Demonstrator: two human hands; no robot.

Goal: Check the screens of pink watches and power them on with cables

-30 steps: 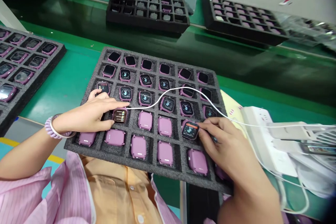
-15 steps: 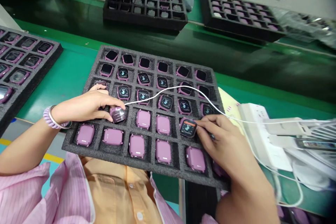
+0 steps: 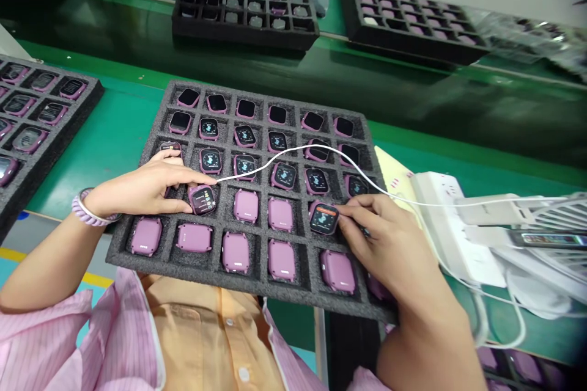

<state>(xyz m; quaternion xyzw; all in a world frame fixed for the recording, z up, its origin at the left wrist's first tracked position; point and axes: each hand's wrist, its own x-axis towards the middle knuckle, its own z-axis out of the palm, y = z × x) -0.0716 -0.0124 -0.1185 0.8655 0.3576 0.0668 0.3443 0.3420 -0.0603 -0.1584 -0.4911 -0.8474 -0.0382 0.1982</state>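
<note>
A dark grey foam tray [image 3: 298, 293] holds rows of purple smartwatch bodies without straps. Between the thumb and forefinger of my left hand [image 3: 144, 186] is a smartwatch [image 3: 203, 200], tilted over its compartment, its screen lit with text. A white cable [image 3: 316, 145] runs from those fingertips across the tray; its end is hidden there. My right hand [image 3: 389, 235] pinches the right edge of another smartwatch [image 3: 323, 219], whose lit screen shows an orange bar. Between the hands, face-down watches [image 3: 246, 206] show purple backs. Farther up, several screens are lit and others dark.
A white power strip [image 3: 452, 226] with plugged chargers and cables stands to the right, beside yellow paper [image 3: 389, 165]. Another watch tray [image 3: 55, 128] lies at the left. Two more trays, one at back centre [image 3: 243, 33] and one at back right [image 3: 413, 40], sit behind.
The view has shifted slightly, moving the scene a little left. The watch in my left hand has turned a little, and its screen text looks different. My right hand keeps its pinch.
</note>
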